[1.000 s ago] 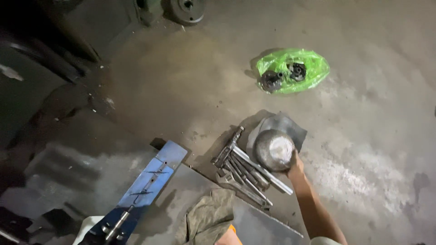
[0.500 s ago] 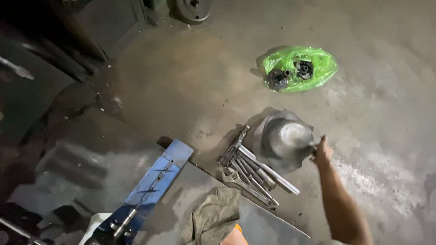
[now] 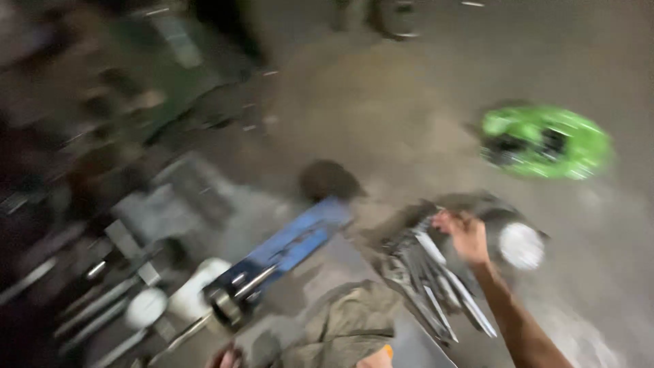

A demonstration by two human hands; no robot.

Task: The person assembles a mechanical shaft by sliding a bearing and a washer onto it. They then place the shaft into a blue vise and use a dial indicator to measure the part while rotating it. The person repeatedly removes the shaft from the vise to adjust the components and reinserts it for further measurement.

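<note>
Blue bar tool (image 3: 286, 249) — lying on the floor, untouched. Olive rag (image 3: 344, 327) — beside it. Metal tools (image 3: 429, 279) — loose pile; right hand (image 3: 466, 235) at its top end, grip blurred, cannot tell. Round metal bowl (image 3: 521, 245) — just right, not held. Left hand unseen. Green bag (image 3: 545, 142) — apart.

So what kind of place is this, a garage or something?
Probably a repair workshop, with work done on a stained concrete floor. A pile of long metal tools lies by the right hand, beside a blue metal tool and an oily rag.
</note>
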